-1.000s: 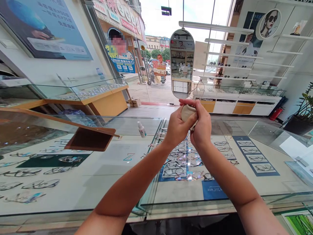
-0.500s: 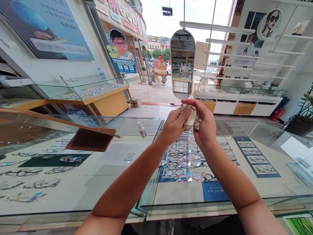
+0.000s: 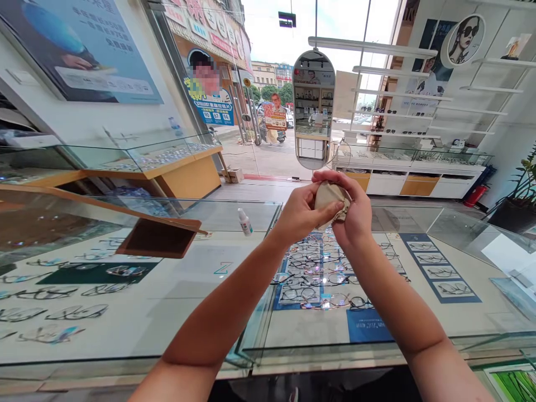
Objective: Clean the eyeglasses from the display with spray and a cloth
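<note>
Both my hands are raised together above a glass display counter (image 3: 377, 346). My left hand (image 3: 299, 215) pinches a beige cloth (image 3: 329, 196) with thumb and fingers. My right hand (image 3: 355, 215) curls around the same cloth from the right side. The cloth is bunched between the two hands, and whatever it may wrap is hidden. Under the glass below lie rows of eyeglass frames (image 3: 318, 276).
A small white dropper bottle (image 3: 244, 221) stands on the counter left of my hands. A brown tray (image 3: 157, 239) lies farther left. An oval mirror (image 3: 314, 109) stands beyond the counter. More glass cases and wall shelves line both sides; a potted plant (image 3: 523, 190) is at right.
My hands have rubbed the cloth between them, shifting slightly right. The cloth was loosely spread half a second ago and is now bunched into a rounded pad again.
</note>
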The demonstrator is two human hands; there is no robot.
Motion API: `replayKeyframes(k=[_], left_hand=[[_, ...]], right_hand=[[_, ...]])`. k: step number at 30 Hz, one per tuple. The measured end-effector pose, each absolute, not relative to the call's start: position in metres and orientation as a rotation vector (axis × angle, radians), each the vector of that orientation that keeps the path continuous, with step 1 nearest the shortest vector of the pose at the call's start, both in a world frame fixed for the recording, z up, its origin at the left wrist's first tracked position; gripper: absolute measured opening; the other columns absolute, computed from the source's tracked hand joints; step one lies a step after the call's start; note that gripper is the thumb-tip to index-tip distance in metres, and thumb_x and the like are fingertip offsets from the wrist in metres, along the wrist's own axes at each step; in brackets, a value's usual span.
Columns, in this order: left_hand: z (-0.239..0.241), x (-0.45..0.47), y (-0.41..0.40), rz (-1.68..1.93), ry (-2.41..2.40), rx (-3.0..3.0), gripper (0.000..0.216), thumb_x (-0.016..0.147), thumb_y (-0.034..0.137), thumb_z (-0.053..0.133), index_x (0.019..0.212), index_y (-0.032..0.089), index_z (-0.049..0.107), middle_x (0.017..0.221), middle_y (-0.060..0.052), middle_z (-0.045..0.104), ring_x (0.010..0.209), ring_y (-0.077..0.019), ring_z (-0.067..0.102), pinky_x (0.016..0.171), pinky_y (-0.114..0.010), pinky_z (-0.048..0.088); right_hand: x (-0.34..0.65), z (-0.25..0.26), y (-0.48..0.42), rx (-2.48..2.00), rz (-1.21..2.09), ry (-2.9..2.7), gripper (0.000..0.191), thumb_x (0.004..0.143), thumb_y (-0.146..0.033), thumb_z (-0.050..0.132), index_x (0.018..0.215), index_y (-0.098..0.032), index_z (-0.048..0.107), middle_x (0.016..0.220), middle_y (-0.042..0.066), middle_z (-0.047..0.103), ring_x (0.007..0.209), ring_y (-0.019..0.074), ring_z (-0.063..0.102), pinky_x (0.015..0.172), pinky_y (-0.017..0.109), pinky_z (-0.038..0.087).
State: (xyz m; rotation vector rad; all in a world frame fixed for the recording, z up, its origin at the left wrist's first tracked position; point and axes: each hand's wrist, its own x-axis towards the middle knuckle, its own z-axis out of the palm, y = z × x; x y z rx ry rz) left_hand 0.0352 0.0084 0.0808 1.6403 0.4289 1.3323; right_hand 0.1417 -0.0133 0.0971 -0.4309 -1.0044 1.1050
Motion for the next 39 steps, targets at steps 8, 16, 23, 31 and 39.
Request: replayKeyframes(k=[8, 16, 23, 31, 39], left_hand=[[0.081, 0.053, -0.015, 1.645, 0.516, 1.505, 0.039, 0.076, 0.05, 0.091, 0.085, 0.018, 0.072, 0.073, 0.001, 0.068, 0.063, -0.0111, 0.058, 0.057, -0.023, 0.05], [0.086, 0.047, -0.018, 1.66, 0.536, 1.658, 0.06, 0.091, 0.072, 0.067, 0.066, 0.02, 0.051, 0.058, 0.004, 0.043, 0.053, -0.0095, 0.036, 0.047, -0.025, 0.032], [0.105, 0.009, -0.006, 1.06, 0.405, 1.925, 0.047, 0.091, 0.063, 0.072, 0.081, 0.017, 0.063, 0.068, 0.0, 0.056, 0.058, -0.0116, 0.046, 0.052, -0.025, 0.04], [0.089, 0.032, -0.006, 1.43, 0.558, 1.721, 0.044, 0.071, 0.052, 0.092, 0.08, 0.016, 0.069, 0.069, 0.0, 0.064, 0.059, -0.0108, 0.054, 0.052, -0.022, 0.044], [0.086, 0.043, -0.01, 1.722, 0.565, 1.633, 0.059, 0.088, 0.072, 0.07, 0.066, 0.019, 0.056, 0.058, 0.003, 0.05, 0.053, -0.009, 0.041, 0.047, -0.023, 0.037]], right_hand=[[0.118, 0.085, -0.03, -0.453, 0.921, -0.924, 0.034, 0.096, -0.045, 0.053, 0.086, -0.027, 0.081, 0.103, 0.002, 0.083, 0.105, 0.0201, 0.074, 0.105, 0.036, 0.055], [0.126, 0.09, -0.032, -0.442, 0.92, -0.999, 0.023, 0.089, -0.041, 0.065, 0.088, -0.026, 0.082, 0.102, 0.003, 0.084, 0.103, 0.0214, 0.075, 0.1, 0.038, 0.057], [0.149, 0.104, -0.02, -0.488, 1.136, -1.074, 0.028, 0.085, -0.048, 0.069, 0.074, -0.024, 0.078, 0.089, 0.005, 0.082, 0.092, 0.0217, 0.076, 0.09, 0.039, 0.06], [0.133, 0.096, -0.021, -0.404, 1.136, -1.002, 0.025, 0.089, -0.047, 0.069, 0.083, -0.024, 0.077, 0.099, 0.005, 0.08, 0.1, 0.0205, 0.075, 0.099, 0.039, 0.059], [0.126, 0.095, -0.026, -0.422, 1.069, -1.043, 0.028, 0.092, -0.046, 0.06, 0.094, -0.026, 0.079, 0.106, 0.004, 0.082, 0.108, 0.021, 0.073, 0.101, 0.038, 0.056]])
